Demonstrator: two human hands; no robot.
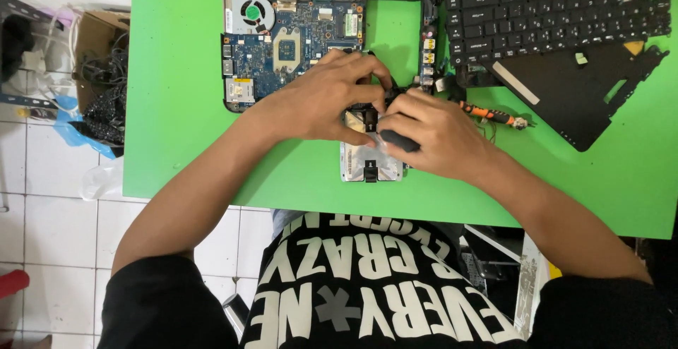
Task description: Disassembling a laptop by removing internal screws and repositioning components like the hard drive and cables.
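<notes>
basically both hands meet over a silver hard drive (372, 157) lying on the green table (183, 95), just below the open laptop base with its blue motherboard (296, 38). drive's long axis runs toward and away from the person; its near half is bare, far end hidden under the fingers. left hand (332, 98) comes in from the left, fingers curled and pressed down on the drive's far end. right hand (427, 130) is curled around a dark tool handle (399, 141), pinching it against the drive's right edge. both hands touch the drive, equally near. orange screwdriver (491, 115) lies just right of the right hand; detached black keyboard (558, 10) sits well apart, top right.
</notes>
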